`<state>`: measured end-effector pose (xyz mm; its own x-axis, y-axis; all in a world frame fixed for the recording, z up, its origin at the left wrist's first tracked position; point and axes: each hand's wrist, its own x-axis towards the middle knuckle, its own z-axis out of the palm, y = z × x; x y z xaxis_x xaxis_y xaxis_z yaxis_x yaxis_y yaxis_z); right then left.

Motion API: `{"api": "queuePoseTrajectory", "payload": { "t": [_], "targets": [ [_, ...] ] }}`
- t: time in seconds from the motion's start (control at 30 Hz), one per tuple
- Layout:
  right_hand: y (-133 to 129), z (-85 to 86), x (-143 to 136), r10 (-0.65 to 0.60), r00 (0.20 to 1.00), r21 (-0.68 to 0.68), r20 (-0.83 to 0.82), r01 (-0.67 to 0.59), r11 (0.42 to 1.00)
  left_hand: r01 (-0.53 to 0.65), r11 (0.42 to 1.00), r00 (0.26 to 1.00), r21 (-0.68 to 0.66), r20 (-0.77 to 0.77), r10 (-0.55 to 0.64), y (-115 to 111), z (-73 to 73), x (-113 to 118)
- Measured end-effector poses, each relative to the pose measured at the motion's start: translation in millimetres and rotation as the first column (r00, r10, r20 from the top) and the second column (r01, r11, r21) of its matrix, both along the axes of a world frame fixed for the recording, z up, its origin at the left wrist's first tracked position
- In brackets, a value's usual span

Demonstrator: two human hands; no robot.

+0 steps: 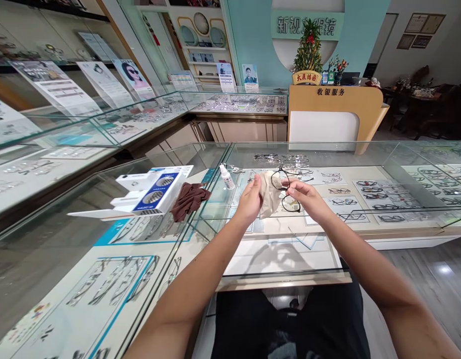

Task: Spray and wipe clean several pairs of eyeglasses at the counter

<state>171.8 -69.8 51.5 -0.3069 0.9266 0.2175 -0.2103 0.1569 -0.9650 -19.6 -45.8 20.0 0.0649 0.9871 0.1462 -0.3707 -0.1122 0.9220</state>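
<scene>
A beige cleaning cloth (270, 197) is bunched in my left hand (250, 199), its fingers hidden behind the fabric. My right hand (304, 195) pinches a pair of black-rimmed eyeglasses (291, 203) near the middle of the frame. The glasses hang tilted, one lens above the other, and the upper rim overlaps the cloth. Both hands are raised above the glass display counter (357, 149). A small white spray bottle (226, 177) stands on the counter left of my hands. Beside it lies a crumpled brown cloth (189, 200).
An opened white and blue box (157, 194) sits on the glass at the left. Rows of eyeglasses (380, 195) lie inside the cases. In front of me is a pulled-out white drawer (245, 257). Beyond the counters stands a wooden cashier desk (337, 102) with a plant (308, 50).
</scene>
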Motion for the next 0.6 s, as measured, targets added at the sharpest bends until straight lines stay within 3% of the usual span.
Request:
{"api": "queuePoseTrajectory", "payload": {
  "t": [0.13,0.37,0.6],
  "targets": [
    [-1,-0.2,-2,0.001,0.999,-0.008,0.032,-0.001,1.000,-0.006,1.000,1.000,-0.008,0.026,0.006,-4,3.9,1],
    [-4,-1.0,-6,0.043,0.997,0.005,0.066,-0.043,0.999,0.009,1.000,0.990,0.029,-0.140,-0.005,-11,8.8,-1],
    [-2,-3.1,-6,0.108,0.993,-0.142,-0.037,-0.113,0.983,0.119,0.991,0.974,0.063,-0.201,-0.105,-13,22.4,-5]
  ]
}}
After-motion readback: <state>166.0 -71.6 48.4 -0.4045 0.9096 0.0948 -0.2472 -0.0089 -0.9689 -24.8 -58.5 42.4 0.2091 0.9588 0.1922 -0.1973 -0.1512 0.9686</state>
